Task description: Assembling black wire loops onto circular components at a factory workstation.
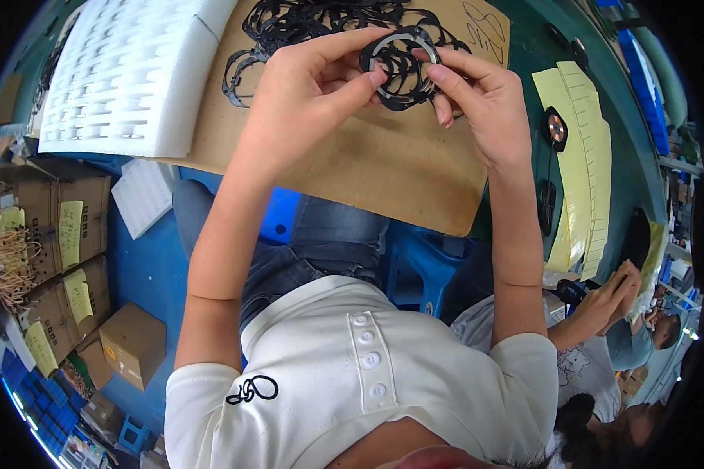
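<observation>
Between my two hands a round black plastic ring (400,102) with a pale grey inner band is held up over the cardboard sheet (352,168). My left hand (321,82) pinches its left side between thumb and fingers. On the opposite side, the thumb and fingers of my right hand (485,94) close on the rim. Behind the ring lies a tangled heap of similar thin black rings (301,19), partly hidden by my hands. One loose ring (235,78) sticks out at the heap's left edge.
A white foam tray (125,78) with rows of slots stands left of the cardboard. To the right, yellow sheets (579,156) and a small black part with a copper-coloured coil (555,129) lie on the green table. A co-worker's hands (614,297) are farther right. Cardboard boxes (133,344) stand on the blue floor.
</observation>
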`<state>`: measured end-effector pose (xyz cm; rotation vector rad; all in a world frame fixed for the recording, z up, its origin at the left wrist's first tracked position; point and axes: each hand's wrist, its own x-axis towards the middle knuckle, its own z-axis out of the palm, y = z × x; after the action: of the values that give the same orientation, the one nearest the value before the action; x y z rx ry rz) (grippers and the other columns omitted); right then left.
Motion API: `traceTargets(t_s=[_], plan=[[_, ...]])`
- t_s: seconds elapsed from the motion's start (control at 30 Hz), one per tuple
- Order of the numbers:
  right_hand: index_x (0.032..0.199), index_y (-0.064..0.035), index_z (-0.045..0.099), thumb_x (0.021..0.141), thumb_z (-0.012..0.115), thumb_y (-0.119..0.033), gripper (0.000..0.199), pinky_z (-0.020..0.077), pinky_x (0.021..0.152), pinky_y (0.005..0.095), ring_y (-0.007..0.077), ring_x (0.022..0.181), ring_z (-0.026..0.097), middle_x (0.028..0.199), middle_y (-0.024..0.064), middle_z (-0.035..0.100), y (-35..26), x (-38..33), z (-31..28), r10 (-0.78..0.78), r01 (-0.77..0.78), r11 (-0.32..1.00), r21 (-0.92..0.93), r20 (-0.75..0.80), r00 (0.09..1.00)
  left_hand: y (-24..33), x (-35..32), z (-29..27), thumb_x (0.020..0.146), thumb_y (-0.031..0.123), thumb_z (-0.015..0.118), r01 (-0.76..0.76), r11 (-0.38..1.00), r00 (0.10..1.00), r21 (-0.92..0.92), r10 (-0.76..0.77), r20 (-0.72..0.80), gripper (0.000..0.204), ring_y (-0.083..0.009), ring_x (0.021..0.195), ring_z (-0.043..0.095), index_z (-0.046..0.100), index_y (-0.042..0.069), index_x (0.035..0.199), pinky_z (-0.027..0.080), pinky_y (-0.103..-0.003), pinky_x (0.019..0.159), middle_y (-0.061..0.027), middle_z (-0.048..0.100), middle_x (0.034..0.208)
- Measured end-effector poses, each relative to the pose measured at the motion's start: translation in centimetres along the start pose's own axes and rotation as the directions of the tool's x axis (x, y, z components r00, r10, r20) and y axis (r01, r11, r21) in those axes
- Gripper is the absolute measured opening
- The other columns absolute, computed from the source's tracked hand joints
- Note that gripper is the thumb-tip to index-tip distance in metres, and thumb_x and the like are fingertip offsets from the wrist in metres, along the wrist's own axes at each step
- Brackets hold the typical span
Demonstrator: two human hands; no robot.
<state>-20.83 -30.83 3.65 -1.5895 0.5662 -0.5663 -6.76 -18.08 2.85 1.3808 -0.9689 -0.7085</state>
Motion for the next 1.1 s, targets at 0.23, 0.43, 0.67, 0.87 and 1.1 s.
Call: traceTargets(t_s=[0.23,0.43,0.67,0.87,1.1], plan=[[0.093,0.0058,0.062,0.082,0.059,-0.003,0.015,0.0392,0.041,0.0154,0.0074,0.046,0.048,0.068,0.0076,0.059,-0.2,0.2,-0.1,0.055,-0.061,0.995,0.076,0.080,0.995,0.2,0.2,-0.5,0.078,0.003,0.062,-0.012,1.000,0.998,0.003,0.012,0.062,0.035,-0.0105,0.069,0.056,0.057,0.001,0.113,0.047,-0.018,0.064,-0.0084,0.063,0.083],[0.087,0.0047,0.062,0.081,0.061,-0.005,0.011,0.0430,0.043,0.0161,0.0091,0.048,0.052,0.070,0.0094,0.060,0.2,0.4,-0.3,0.124,-0.151,0.965,0.214,0.137,0.983,0.1,0.0,-0.4,0.079,0.002,0.060,-0.011,0.996,1.000,-0.085,0.012,0.006,0.034,-0.0107,0.068,0.056,0.057,0.001,0.113,0.047,-0.019,0.065,-0.0095,0.063,0.083],[0.091,0.0053,0.060,0.082,0.059,-0.006,0.014,0.0468,0.047,0.0167,0.0115,0.050,0.056,0.082,0.0124,0.063,0.6,0.4,-0.4,0.109,-0.169,0.920,0.352,0.184,0.977,-0.5,0.1,-0.2,0.078,0.001,0.061,-0.023,0.987,0.999,-0.157,0.016,-0.049,0.037,-0.0090,0.065,0.057,0.056,0.002,0.114,0.043,-0.016,0.058,-0.0080,0.062,0.075],[0.095,0.0033,0.057,0.086,0.054,-0.004,0.013,0.0446,0.049,0.0184,0.0123,0.053,0.054,0.090,0.0111,0.061,0.4,0.3,0.3,0.134,-0.159,0.962,0.221,0.127,0.983,0.0,0.8,0.0,0.084,0.002,0.053,0.055,0.992,0.998,-0.116,-0.054,0.012,0.037,-0.0120,0.059,0.054,0.046,-0.002,0.119,0.042,-0.016,0.056,-0.0071,0.059,0.076],[0.094,0.0043,0.056,0.084,0.055,-0.004,0.013,0.0474,0.052,0.0197,0.0139,0.055,0.057,0.081,0.0100,0.059,0.4,-0.2,0.5,0.053,-0.078,0.967,0.241,0.105,0.993,0.6,-0.5,1.0,0.081,0.001,0.058,-0.026,0.991,0.996,0.134,0.038,-0.081,0.037,-0.0108,0.064,0.058,0.052,0.002,0.117,0.048,-0.018,0.061,-0.0085,0.062,0.071]])
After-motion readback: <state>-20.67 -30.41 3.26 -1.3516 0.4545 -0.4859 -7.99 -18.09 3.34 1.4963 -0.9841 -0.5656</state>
